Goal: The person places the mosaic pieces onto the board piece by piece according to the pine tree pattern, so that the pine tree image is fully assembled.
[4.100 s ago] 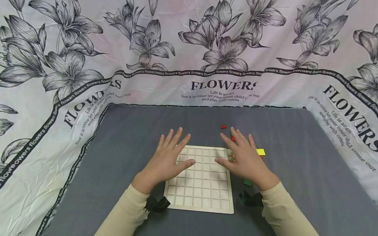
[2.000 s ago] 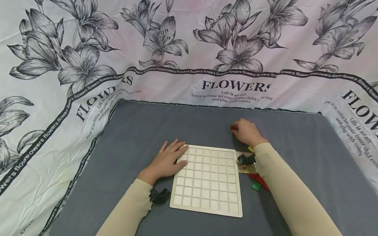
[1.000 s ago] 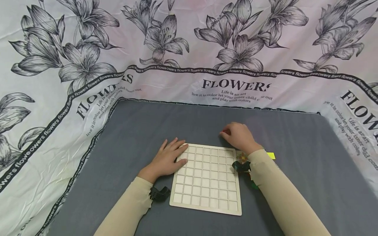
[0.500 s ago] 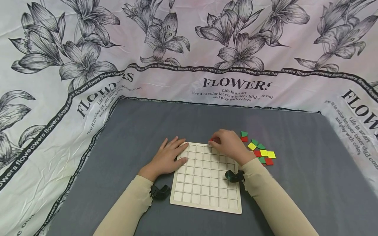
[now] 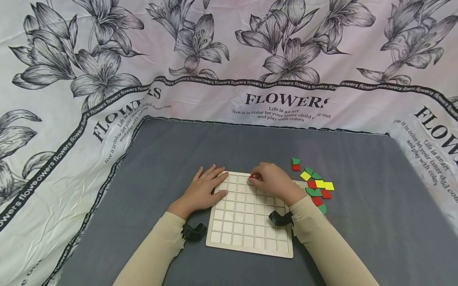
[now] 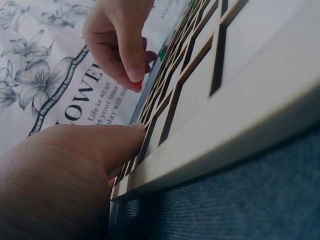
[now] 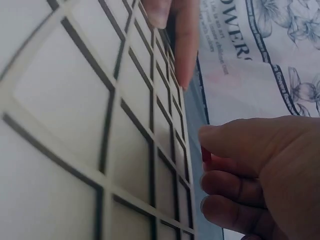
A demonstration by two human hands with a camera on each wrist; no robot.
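Note:
A pale wooden board with a grid of square recesses (image 5: 247,230) lies on the grey table. My left hand (image 5: 201,194) rests flat on its upper left edge, fingers spread; in the left wrist view its thumb reaches over the rim. My right hand (image 5: 275,182) pinches a small red triangular tile (image 5: 251,176) between thumb and fingers, over the board's far edge near the middle. The right wrist view shows this red tile (image 7: 205,156) mostly hidden behind the thumb, with the other fingers curled beneath. No tiles show in the visible recesses.
Right of the board lie several loose flat tiles: yellow squares (image 5: 328,186), red squares (image 5: 326,194) and green pieces with curved edges (image 5: 316,176). A green and a red tile (image 5: 295,167) lie farther back. A flower-printed cloth (image 5: 286,107) hangs behind the table.
My left hand has come down onto the board's edge and stayed there. My right hand has picked up the red tile from behind the board and carried it left and nearer, over the far edge.

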